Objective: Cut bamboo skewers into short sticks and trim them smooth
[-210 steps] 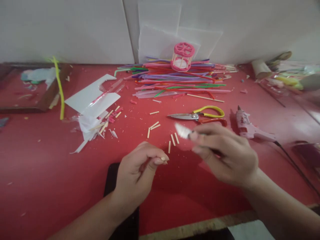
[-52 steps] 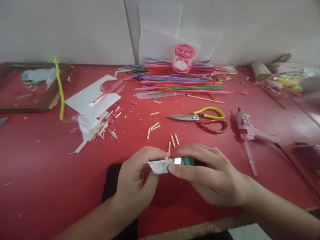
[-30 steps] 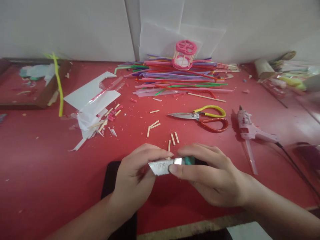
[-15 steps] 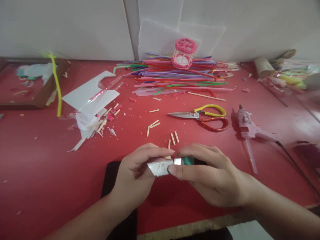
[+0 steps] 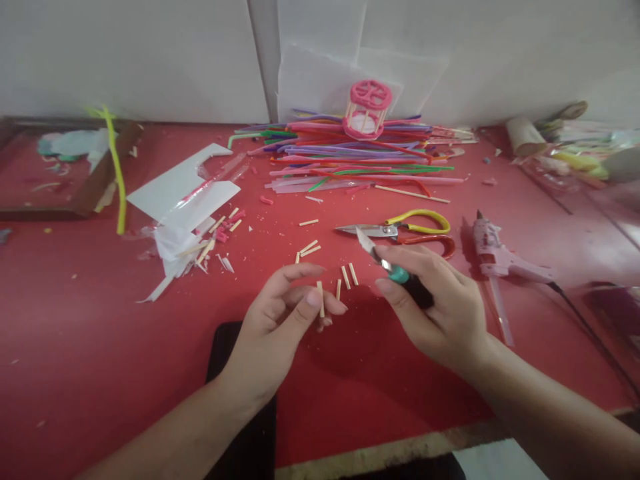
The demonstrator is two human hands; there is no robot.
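Between the thumb and fingers of my left hand (image 5: 285,317) is a short wooden stick (image 5: 321,299), held nearly upright. My right hand (image 5: 435,307) grips a craft knife (image 5: 399,273) with a green and black handle; its blade tilts up and to the left, apart from the stick. Just beyond my hands, several cut stick pieces (image 5: 345,277) lie on the red table (image 5: 350,393). Past the knife tip are scissors (image 5: 420,219) with one yellow and one red handle, partly covered by my right hand.
A pink glue gun (image 5: 493,243) lies at right, its cord trailing. Behind are colourful pipe cleaners (image 5: 350,160) and a small pink-and-wood cage (image 5: 370,110). To the left are white card (image 5: 175,180), scraps (image 5: 175,250) and a brown tray (image 5: 85,193). A black object (image 5: 245,427) lies under my left arm.
My hands have moved apart. The knife has gone up and right, its blade away from my left hand, where the short stick now shows between the fingers.
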